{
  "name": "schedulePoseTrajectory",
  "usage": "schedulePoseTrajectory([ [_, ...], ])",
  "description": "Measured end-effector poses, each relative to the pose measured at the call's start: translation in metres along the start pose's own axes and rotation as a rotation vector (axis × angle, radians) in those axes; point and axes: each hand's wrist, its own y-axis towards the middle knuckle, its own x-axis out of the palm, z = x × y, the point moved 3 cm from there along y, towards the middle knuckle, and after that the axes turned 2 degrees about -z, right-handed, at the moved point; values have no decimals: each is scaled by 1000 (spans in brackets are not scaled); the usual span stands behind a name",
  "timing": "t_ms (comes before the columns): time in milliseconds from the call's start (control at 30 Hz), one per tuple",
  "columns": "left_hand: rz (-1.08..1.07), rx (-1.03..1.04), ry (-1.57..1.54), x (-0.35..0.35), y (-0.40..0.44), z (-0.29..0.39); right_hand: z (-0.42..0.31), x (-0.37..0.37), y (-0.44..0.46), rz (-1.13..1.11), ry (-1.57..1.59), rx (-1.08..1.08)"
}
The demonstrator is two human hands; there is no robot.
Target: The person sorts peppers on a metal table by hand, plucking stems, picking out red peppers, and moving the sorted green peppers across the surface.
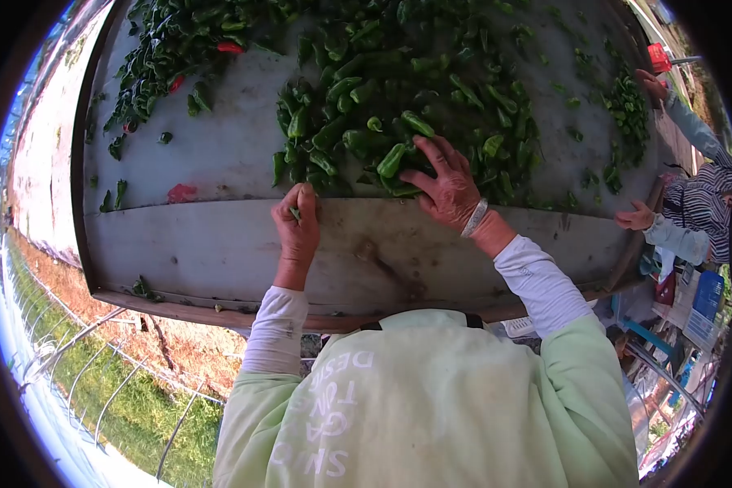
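Observation:
My left hand [296, 224] is closed at the near edge of the pepper pile, a small green piece showing between its fingers; I take it for a green pepper. My right hand [447, 185] lies over the near side of the pile with its fingers apart, touching green peppers. One light green pepper [391, 161] lies at its fingertips, and another [418, 124] just beyond. The heap of green peppers [366, 89] spreads over the grey table [244, 138].
A second green heap [159, 49] with a red pepper [230, 48] lies at the back left. At the right edge, another person [703, 199] has both hands at the table. Below that person are a blue container [708, 294] and crates. A wooden rim [187, 313] borders the table's near side.

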Motion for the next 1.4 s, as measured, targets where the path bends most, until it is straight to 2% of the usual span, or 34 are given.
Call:
schedulePoseTrajectory([
  [67, 18, -12, -21, 2, -1, -1, 30, -8, -14, -25, -85, 184],
  [267, -8, -81, -27, -2, 0, -11, 93, -17, -20, 227, -186, 305],
  [333, -8, -51, -13, -2, 0, -10, 91, -25, -12, 424, -144, 455],
  [367, -4, -53, -12, -3, 0, -10, 86, -26, -6, 483, -137, 446],
  [400, -3, -57, -33, -2, -1, -10, 77, -27, 4, 483, -134, 443],
  [600, 15, 4, 24, 0, -1, -2, -21, 3, 85, 274, 86, 28],
  [667, 29, 31, 68, -1, -1, 0, -39, 18, 86, 193, 91, 19],
  [700, 7, 32, 53, -2, -1, -3, -45, 25, 85, 111, 90, 14],
  [833, -2, 61, 24, -1, -2, -11, -17, 12, 57, 15, 99, -96],
  [900, 14, 43, 22, 0, -4, -12, 7, -4, 51, -44, 182, 25],
  [1067, 30, 60, 67, -1, -4, -8, 39, -25, 53, -80, 145, 175],
  [1133, 39, 67, 43, 0, -4, -10, 48, -32, 58, 82, 410, 261],
  [1267, 60, 69, 47, 1, -4, -9, 65, -32, 53, -34, 548, 476],
  [1300, 63, 80, 67, 1, -4, -10, 64, -32, 54, -35, 547, 479],
  [1367, 63, 91, 88, 1, -5, -11, 53, -33, 62, 52, 483, 280],
  [1400, 61, 100, 102, 2, -4, -11, 49, -28, 68, 57, 486, 281],
])
